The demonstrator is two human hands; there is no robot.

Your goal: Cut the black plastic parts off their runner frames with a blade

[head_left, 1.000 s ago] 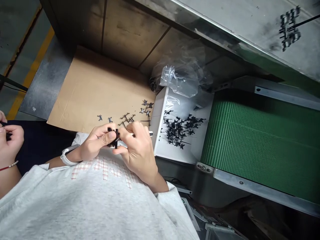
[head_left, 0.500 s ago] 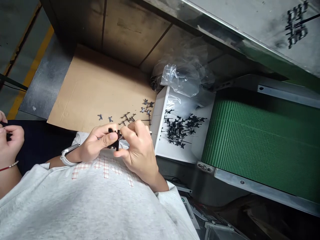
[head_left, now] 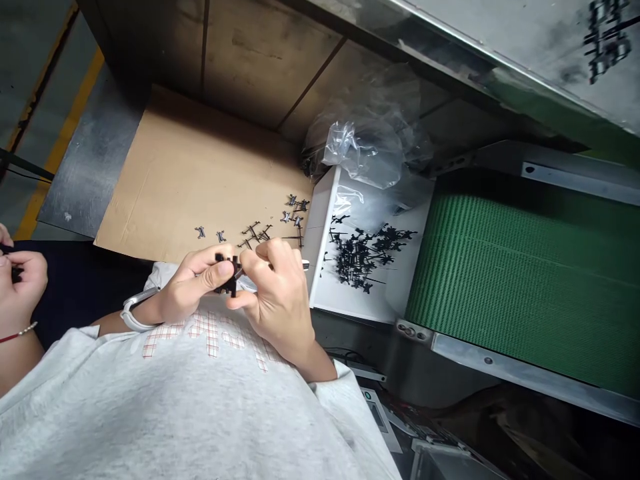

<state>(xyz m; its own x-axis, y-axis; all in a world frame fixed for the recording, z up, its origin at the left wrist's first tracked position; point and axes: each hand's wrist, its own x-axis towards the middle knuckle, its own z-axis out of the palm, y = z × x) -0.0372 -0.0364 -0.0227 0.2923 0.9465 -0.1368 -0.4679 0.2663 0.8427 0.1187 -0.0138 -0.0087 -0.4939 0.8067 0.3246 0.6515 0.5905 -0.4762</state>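
Note:
My left hand (head_left: 193,283) pinches a small black plastic part (head_left: 227,275) between thumb and fingers, in front of my chest. Close against it on the right is my right hand (head_left: 277,287), fingers curled round a slim tool (head_left: 306,265) whose pale end sticks out past the knuckles. The tool's thin metallic front end meets the black part; most of its length is hidden in my fingers. My right thumb lies below the part's lower edge. Just beyond my hands, several small dark parts (head_left: 257,233) lie on a cardboard sheet (head_left: 200,160).
To the right stands a white box (head_left: 320,227) holding a heap of black parts (head_left: 357,260), with a clear plastic bag (head_left: 365,147) over its far end. A green conveyor belt (head_left: 520,287) runs beyond it. Another person's hands (head_left: 25,280) are at the far left.
Both hands stay almost in place, the left still on the black part. The right has shifted very slightly, and more of the tool's pale end shows. The view has turned a little.

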